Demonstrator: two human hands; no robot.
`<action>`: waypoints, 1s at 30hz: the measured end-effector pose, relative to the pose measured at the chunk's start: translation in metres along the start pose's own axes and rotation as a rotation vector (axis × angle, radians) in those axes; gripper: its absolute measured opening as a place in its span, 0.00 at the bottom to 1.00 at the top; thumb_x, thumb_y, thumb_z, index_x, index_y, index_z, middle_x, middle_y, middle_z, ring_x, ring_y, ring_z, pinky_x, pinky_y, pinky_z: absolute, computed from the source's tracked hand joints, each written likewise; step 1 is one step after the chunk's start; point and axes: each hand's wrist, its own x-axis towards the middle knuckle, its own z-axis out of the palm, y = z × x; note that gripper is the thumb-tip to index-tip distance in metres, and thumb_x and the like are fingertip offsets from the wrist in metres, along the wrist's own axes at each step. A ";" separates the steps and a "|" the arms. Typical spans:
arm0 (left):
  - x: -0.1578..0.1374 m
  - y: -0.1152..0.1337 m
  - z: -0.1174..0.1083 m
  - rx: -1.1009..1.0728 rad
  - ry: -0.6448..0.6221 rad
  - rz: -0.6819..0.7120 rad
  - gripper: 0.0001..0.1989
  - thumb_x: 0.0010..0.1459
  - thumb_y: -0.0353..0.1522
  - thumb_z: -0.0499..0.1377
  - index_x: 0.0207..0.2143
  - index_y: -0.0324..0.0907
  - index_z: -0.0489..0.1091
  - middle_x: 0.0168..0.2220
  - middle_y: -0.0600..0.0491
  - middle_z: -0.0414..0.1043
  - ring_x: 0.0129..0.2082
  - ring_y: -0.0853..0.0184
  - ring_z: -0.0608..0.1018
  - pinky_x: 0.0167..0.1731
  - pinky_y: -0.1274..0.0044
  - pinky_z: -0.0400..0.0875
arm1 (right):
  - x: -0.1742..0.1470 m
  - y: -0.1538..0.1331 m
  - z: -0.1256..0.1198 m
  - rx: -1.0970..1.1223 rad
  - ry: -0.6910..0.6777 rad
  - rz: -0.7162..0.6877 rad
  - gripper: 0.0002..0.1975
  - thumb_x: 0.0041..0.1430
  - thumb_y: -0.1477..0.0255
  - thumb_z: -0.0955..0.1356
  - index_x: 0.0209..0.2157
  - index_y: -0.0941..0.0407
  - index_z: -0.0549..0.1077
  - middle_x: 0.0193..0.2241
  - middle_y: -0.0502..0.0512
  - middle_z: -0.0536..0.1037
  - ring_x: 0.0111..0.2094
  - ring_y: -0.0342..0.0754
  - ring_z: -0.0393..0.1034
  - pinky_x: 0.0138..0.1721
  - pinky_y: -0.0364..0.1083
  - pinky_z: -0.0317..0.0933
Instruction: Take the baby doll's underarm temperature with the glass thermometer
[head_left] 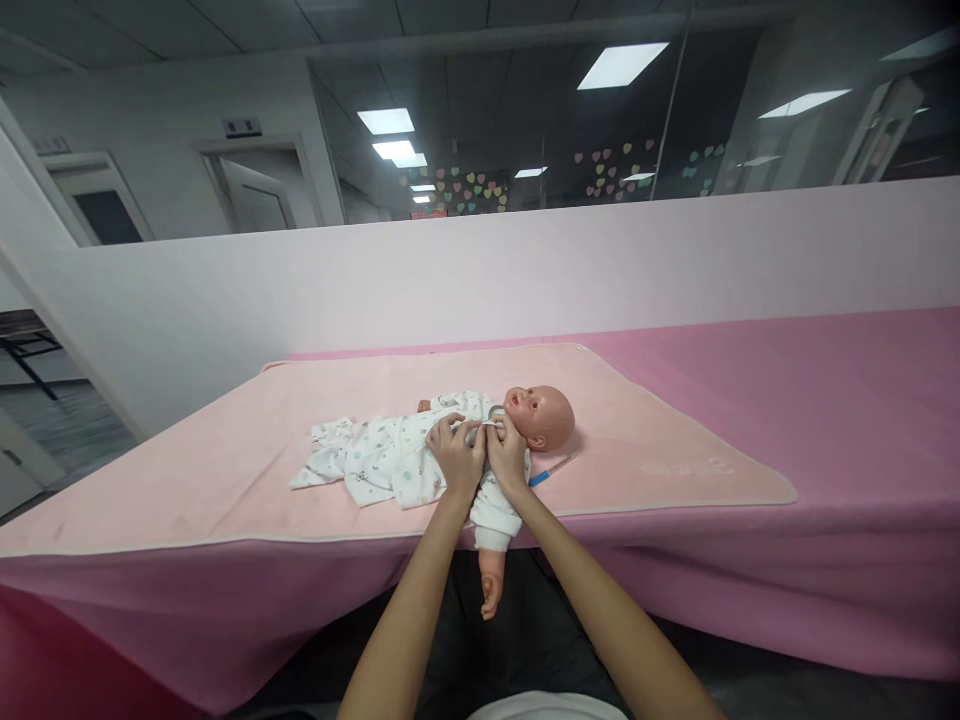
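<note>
A baby doll [551, 415] lies on its back with its head to the right. It wears a white baby outfit [405, 455] with a small print, whose legs stretch flat to the left. At the chest, just below the neck, my left hand [459, 455] pinches the outfit's front edge. Close beside it, my right hand [508, 455] pinches the same edge near the collar. The fingertips almost meet, and they hide the exact spot they grip. Between my forearms the doll's near arm [491, 580] hangs over the table edge. The far hand shows beyond the chest.
A thin blue-ended stick [551, 470], perhaps a thermometer, lies by the doll's shoulder. Beneath everything is a peach mat [225, 480] on a pink-covered table [862, 420]. Behind runs a low white wall [525, 275] topped with glass. The table's front edge is close to my body.
</note>
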 end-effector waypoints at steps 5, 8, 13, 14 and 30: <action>0.000 0.001 0.000 -0.009 0.004 -0.001 0.05 0.51 0.35 0.58 0.28 0.46 0.73 0.38 0.51 0.68 0.42 0.61 0.67 0.44 0.69 0.55 | 0.000 -0.001 -0.001 -0.002 0.002 -0.006 0.08 0.54 0.68 0.59 0.31 0.57 0.65 0.18 0.48 0.70 0.18 0.43 0.63 0.22 0.40 0.55; 0.001 0.000 0.001 -0.019 -0.002 0.000 0.05 0.51 0.35 0.58 0.28 0.46 0.73 0.37 0.51 0.69 0.42 0.62 0.68 0.45 0.69 0.55 | 0.000 0.000 -0.001 -0.006 0.007 -0.007 0.08 0.54 0.68 0.59 0.31 0.57 0.66 0.17 0.48 0.70 0.18 0.43 0.64 0.22 0.40 0.55; 0.001 -0.001 0.001 -0.060 -0.087 0.070 0.06 0.54 0.31 0.54 0.30 0.44 0.70 0.35 0.53 0.73 0.42 0.64 0.71 0.49 0.70 0.55 | 0.001 0.000 0.000 -0.019 0.022 -0.006 0.09 0.53 0.68 0.60 0.31 0.58 0.67 0.17 0.48 0.70 0.18 0.44 0.64 0.23 0.40 0.56; 0.001 -0.001 0.001 -0.058 -0.091 0.077 0.06 0.54 0.30 0.53 0.31 0.44 0.70 0.35 0.53 0.73 0.42 0.65 0.71 0.49 0.70 0.54 | 0.001 0.000 0.000 -0.022 0.024 -0.006 0.09 0.53 0.68 0.60 0.32 0.58 0.67 0.17 0.48 0.70 0.18 0.44 0.64 0.23 0.40 0.56; 0.000 -0.005 0.003 -0.035 -0.065 0.013 0.07 0.54 0.35 0.56 0.34 0.43 0.68 0.34 0.52 0.73 0.38 0.64 0.70 0.43 0.71 0.57 | 0.001 0.000 -0.001 -0.034 0.034 -0.005 0.10 0.53 0.69 0.60 0.33 0.59 0.68 0.15 0.47 0.69 0.16 0.43 0.61 0.21 0.40 0.53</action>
